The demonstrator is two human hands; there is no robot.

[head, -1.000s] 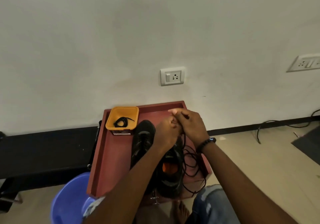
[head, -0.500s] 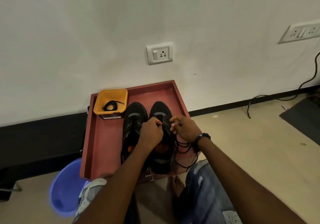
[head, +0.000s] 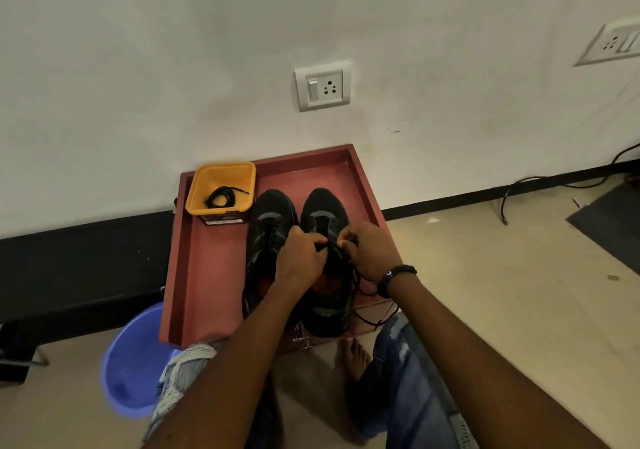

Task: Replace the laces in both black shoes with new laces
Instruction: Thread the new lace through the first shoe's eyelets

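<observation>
Shoes: both in red tray [head: 214,275] | left hand [head: 300,260], right hand [head: 372,252]: fingers pinch lace [head: 356,280] over right shoe [head: 327,306] | progress: mid-lacing (left shoe [head: 268,226] looks laced); spare lace [head: 223,196] unused in yellow tub [head: 221,187].

White wall [head: 138,67] with socket [head: 322,90] — black skirting [head: 86,237], beige floor [head: 519,292].

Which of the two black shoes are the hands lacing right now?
The right-hand shoe, nearer the tray's right wall; both hands pinch its lace. The left-hand shoe, beside the yellow tub, goes untouched.
</observation>
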